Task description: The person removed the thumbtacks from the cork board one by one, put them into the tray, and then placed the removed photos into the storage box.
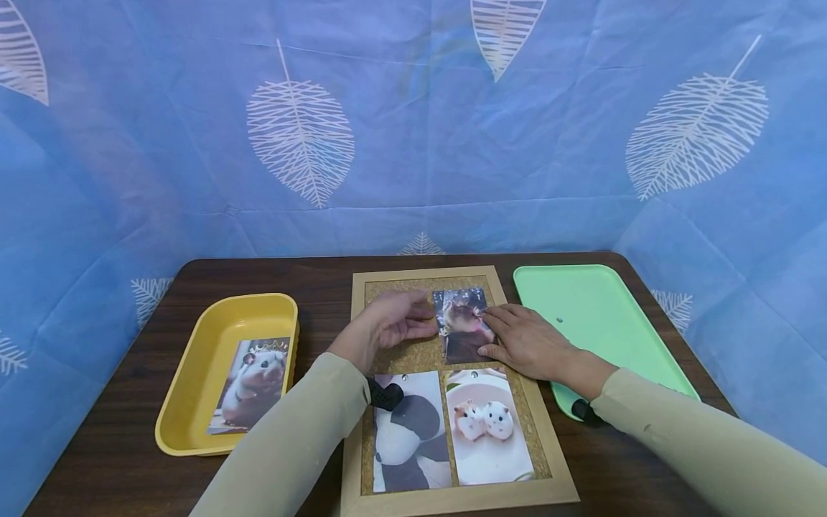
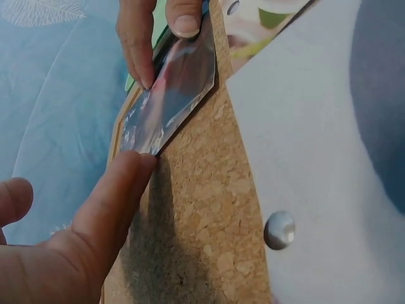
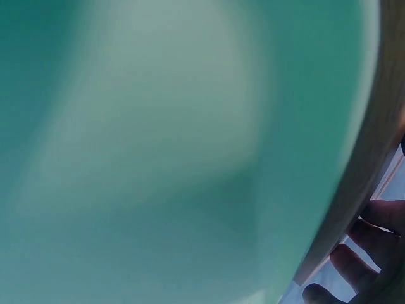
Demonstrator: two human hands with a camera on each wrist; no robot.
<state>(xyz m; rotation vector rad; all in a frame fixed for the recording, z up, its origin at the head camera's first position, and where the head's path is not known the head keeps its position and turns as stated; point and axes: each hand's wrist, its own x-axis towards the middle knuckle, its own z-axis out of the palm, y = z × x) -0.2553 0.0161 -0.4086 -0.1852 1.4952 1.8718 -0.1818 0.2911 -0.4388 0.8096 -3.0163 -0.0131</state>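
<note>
A dark hamster photo [image 1: 464,327] lies on the upper right of a wood-framed corkboard [image 1: 423,275]. At its left edge, my left hand [image 1: 395,321] touches it with extended fingertips, also seen in the left wrist view. My right hand [image 1: 533,345] rests along the photo's right side, its fingers and thumb tip on the print. Below are two more photos: a grey-and-white picture [image 1: 413,431] on the left and one of two hamsters [image 1: 484,438] on the right. A silver thumbtack [image 2: 279,230] shows at the top of the grey-and-white one.
A yellow tray [image 1: 177,402] on the left holds a photo of a crowned hamster [image 1: 253,384]. On the right, a green tray [image 1: 601,323] carries a small metallic piece [image 1: 559,319] and fills most of the right wrist view. Everything stands on a dark wooden table [image 1: 323,269].
</note>
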